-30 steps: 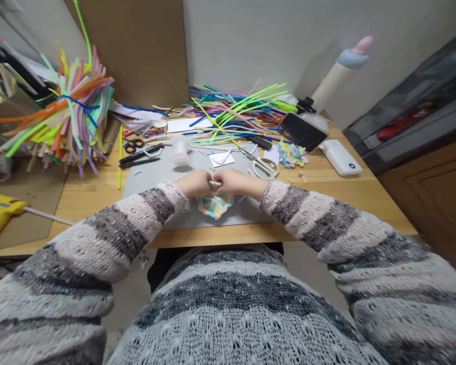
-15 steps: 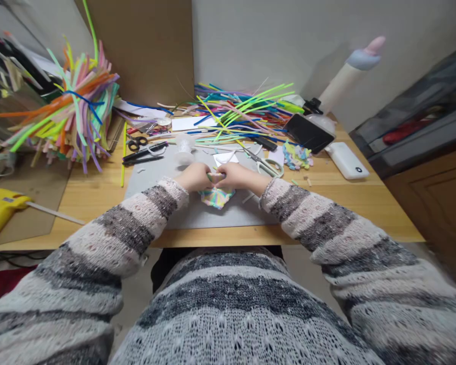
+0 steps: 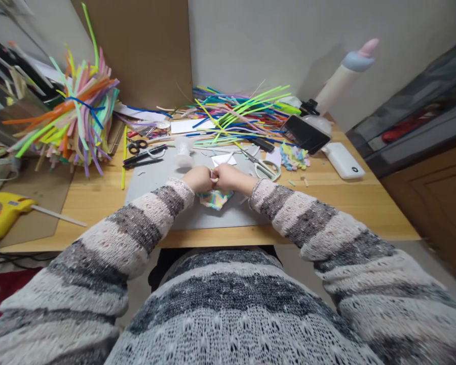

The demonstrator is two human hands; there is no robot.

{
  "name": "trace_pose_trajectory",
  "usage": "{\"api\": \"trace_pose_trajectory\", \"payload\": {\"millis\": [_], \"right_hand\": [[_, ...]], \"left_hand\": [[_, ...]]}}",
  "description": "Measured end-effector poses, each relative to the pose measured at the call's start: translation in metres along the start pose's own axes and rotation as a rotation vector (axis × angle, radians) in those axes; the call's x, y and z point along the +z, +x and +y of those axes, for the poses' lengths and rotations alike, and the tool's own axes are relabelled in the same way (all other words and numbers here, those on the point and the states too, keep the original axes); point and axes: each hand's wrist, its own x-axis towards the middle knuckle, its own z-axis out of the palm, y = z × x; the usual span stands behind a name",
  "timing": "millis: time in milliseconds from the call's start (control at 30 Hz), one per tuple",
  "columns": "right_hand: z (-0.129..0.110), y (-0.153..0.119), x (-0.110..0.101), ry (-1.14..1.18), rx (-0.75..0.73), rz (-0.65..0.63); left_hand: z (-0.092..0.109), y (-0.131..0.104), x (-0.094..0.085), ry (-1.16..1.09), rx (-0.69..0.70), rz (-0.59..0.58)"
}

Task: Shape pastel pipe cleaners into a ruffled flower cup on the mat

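Both hands meet over the grey mat point(image 3: 182, 215). My left hand point(image 3: 198, 178) and my right hand point(image 3: 231, 178) are closed, fingers pinched together at the top of a striped pastel pipe-cleaner piece point(image 3: 216, 199). Its ruffled lower edge shows below my knuckles; the gripped part is mostly hidden. Just beyond my fingers lies a white paper with a pale curved stem point(image 3: 224, 159) on it. A spool of clear thread point(image 3: 183, 152) stands past my left hand. Scissors with pale handles point(image 3: 268, 170) lie to the right of my right hand.
Loose pipe cleaners point(image 3: 247, 109) are heaped along the wall, and a tied bundle point(image 3: 81, 111) stands at left. A yellow glue gun point(image 3: 9, 210) lies at far left, black scissors point(image 3: 137, 146) nearer. A phone point(image 3: 307, 134), white power bank point(image 3: 344, 160) and pastel ruffled piece point(image 3: 294, 155) are right.
My hands have drawn closer together and their fingers now touch over the pastel piece, covering more of its top. The whole view has shifted slightly.
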Motion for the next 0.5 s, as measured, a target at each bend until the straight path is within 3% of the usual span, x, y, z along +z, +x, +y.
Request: {"api": "trace_pose_trajectory", "payload": {"millis": [300,400,500], "right_hand": [[0.018,-0.01,-0.017,0.071,-0.053,0.2],[0.019,-0.015,-0.018,0.074,-0.032,0.124],[0.015,-0.017,-0.012,0.048,-0.04,0.019]], "left_hand": [[-0.019,-0.038,-0.003,0.014,-0.019,-0.082],[-0.023,-0.037,-0.007,0.014,0.006,0.065],[-0.024,-0.025,-0.005,-0.031,0.113,0.069]]}}
